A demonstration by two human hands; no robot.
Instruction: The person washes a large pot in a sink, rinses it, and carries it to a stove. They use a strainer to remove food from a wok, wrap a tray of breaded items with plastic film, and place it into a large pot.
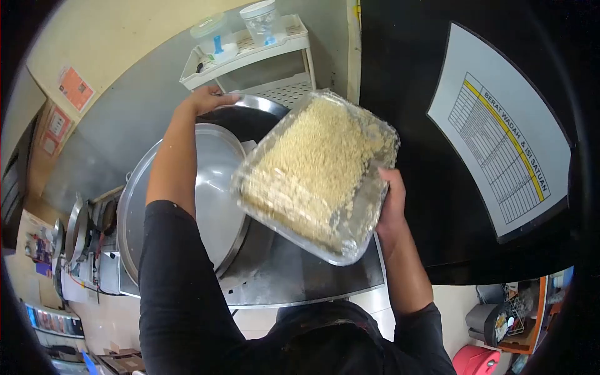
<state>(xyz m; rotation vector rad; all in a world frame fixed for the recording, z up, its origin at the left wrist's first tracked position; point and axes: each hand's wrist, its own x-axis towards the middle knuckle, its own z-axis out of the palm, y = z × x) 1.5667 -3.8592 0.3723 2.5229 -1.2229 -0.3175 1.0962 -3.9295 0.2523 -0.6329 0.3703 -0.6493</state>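
Observation:
My right hand [392, 203] is closed on the right edge of a tray [347, 256] wrapped in clear plastic film. Pale yellow crumbs [306, 159] fill most of the tray, which is tilted over the counter. At the back, my left hand [209, 101] pinches the rim of a round metal bowl [265, 103], partly hidden behind the tray. Below my left forearm stands a large, wide metal pot [219, 181] with a shiny grey surface.
A white shelf rack [275, 45] with two lidded plastic tubs stands at the back. On the right, a printed chart [500, 131] hangs on a black panel. Pans [78, 228] hang at the left. The metal counter [300, 281] ends just before my body.

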